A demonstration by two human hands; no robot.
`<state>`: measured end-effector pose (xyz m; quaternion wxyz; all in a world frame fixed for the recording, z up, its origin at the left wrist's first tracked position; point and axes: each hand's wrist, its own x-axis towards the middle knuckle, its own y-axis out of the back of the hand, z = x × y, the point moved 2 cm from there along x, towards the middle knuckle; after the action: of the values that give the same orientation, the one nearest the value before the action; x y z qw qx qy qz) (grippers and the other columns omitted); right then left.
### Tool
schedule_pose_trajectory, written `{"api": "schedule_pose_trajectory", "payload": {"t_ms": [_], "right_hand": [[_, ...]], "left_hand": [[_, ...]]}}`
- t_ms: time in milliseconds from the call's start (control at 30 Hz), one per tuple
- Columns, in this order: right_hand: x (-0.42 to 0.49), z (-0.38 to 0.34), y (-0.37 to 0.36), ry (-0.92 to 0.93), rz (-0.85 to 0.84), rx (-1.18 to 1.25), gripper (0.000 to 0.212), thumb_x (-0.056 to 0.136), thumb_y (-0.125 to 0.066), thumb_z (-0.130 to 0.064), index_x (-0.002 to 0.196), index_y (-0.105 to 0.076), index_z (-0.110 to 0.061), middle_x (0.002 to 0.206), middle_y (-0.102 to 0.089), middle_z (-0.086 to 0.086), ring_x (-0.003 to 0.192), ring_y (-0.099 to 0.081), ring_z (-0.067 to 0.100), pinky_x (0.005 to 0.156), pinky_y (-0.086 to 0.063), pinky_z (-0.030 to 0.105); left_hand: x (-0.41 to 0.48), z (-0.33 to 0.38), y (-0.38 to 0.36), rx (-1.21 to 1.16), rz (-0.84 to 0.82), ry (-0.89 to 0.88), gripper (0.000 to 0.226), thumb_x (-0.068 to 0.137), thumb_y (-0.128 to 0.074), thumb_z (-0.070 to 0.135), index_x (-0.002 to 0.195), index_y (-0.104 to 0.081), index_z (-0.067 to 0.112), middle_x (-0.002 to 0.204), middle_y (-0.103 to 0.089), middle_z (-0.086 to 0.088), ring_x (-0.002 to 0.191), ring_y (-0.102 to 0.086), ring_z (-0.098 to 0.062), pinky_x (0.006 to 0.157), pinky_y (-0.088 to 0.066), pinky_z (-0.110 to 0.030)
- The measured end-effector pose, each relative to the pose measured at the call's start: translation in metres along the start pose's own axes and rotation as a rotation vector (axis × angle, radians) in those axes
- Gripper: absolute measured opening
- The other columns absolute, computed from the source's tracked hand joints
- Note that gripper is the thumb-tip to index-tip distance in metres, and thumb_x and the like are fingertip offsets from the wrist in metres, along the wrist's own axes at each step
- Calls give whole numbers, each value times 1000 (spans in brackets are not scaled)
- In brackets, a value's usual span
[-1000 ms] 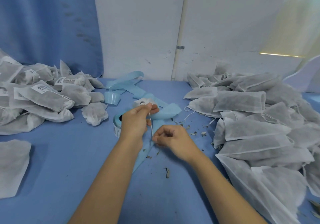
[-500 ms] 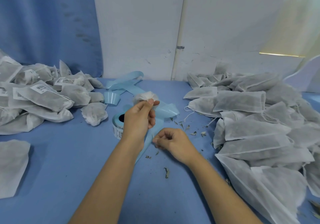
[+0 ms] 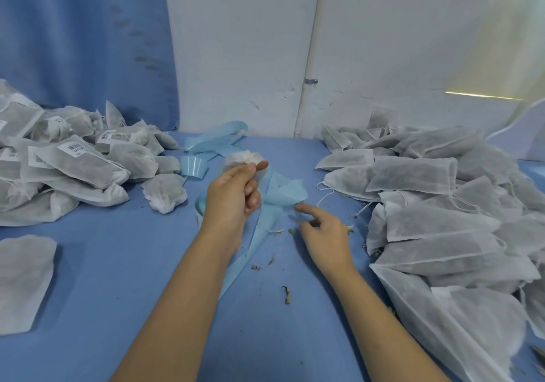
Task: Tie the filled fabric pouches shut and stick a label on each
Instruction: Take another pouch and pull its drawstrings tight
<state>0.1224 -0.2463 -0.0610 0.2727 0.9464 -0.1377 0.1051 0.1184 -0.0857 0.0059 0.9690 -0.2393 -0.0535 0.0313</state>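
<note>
My left hand [image 3: 233,195] grips a white fabric pouch by its gathered neck; the pouch's puckered top [image 3: 243,157] shows above my thumb, and most of its body is hidden behind the hand. A thin drawstring trails down from my fingers. My right hand [image 3: 323,231] hovers low over the blue table, fingers loosely spread, index finger pointing at the light blue backing strip [image 3: 284,191]. It holds nothing. The label roll [image 3: 201,204] peeks out just left of my left hand.
Tied, labelled pouches [image 3: 76,160] are heaped at the left. A big pile of untied pouches [image 3: 436,219] fills the right side. One tied pouch [image 3: 165,191] lies alone left of the roll, a flat pouch [image 3: 25,278] at the near left. Herb crumbs [image 3: 286,294] dot the blue table [image 3: 147,278].
My right hand let go of the drawstring it was pulling, opened and moved right and forward. My left hand lifted the pouch a little.
</note>
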Motion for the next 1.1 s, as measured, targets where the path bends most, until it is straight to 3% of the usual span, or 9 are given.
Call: {"api": "schedule_pose_trajectory", "payload": {"t_ms": [100, 133, 233, 333, 500, 667, 933, 1100], "right_hand": [[-2, -5, 1, 7, 56, 100, 40, 88, -48, 2, 113, -68, -21, 89, -68, -9, 58, -50, 1, 61, -38, 10], [-1, -9, 1, -5, 69, 151, 35, 90, -49, -1, 110, -69, -22, 96, -70, -10, 64, -53, 1, 64, -40, 14], [-1, -25, 6, -72, 9, 426, 22, 94, -53, -10, 86, -71, -19, 80, -72, -7, 65, -55, 6, 57, -41, 15], [-3, -44, 9, -18, -157, 493, 22, 92, -57, -17, 77, -73, -20, 71, -70, -4, 67, -57, 2, 59, -43, 10], [-3, -52, 3, -25, -196, 448, 12, 87, -66, -11, 79, -71, -18, 69, -68, -15, 67, -61, -7, 63, -43, 6], [-4, -48, 3, -148, -146, 473, 14, 84, -67, -11, 71, -71, -15, 73, -66, 1, 72, -58, 8, 63, -43, 16], [-8, -47, 3, -276, -103, 603, 14, 79, -68, -5, 66, -67, -6, 62, -61, 2, 65, -54, 12, 56, -43, 13], [-8, -47, 2, -353, -109, 667, 15, 79, -67, -5, 65, -69, -10, 60, -66, -2, 63, -58, 10, 56, -44, 14]], "left_hand": [[0, -8, -4, 23, -71, 63, 49, 95, -40, 3, 61, -72, 17, 83, -48, -8, 38, -32, -5, 40, -24, -17], [-1, -11, -5, 41, -77, 77, 52, 94, -39, 1, 58, -72, 18, 83, -47, -9, 39, -32, -6, 41, -24, -17], [-1, -19, -7, 168, -81, 85, 36, 90, -38, -3, 88, -71, 11, 55, -42, 0, 41, -32, -9, 43, -24, -19], [-4, -26, -8, 312, -83, 85, 41, 86, -35, -4, 100, -68, 17, 50, -31, 3, 44, -28, -11, 41, -25, -18], [-7, -28, -9, 376, -100, 102, 41, 86, -36, -5, 95, -65, 21, 42, -30, 11, 43, -22, -8, 42, -20, -20], [-9, -34, -14, 427, -139, 139, 31, 88, -33, -9, 91, -57, 10, 42, -31, 12, 35, -24, -2, 36, -20, -14], [-13, -43, -11, 338, -89, 345, 25, 83, -33, -6, 68, -39, 14, 45, -23, 4, 34, -17, -7, 35, -13, -15], [-12, -44, -12, 275, -120, 395, 24, 85, -30, -4, 72, -38, 15, 42, -21, 6, 31, -16, -6, 33, -13, -13]]}}
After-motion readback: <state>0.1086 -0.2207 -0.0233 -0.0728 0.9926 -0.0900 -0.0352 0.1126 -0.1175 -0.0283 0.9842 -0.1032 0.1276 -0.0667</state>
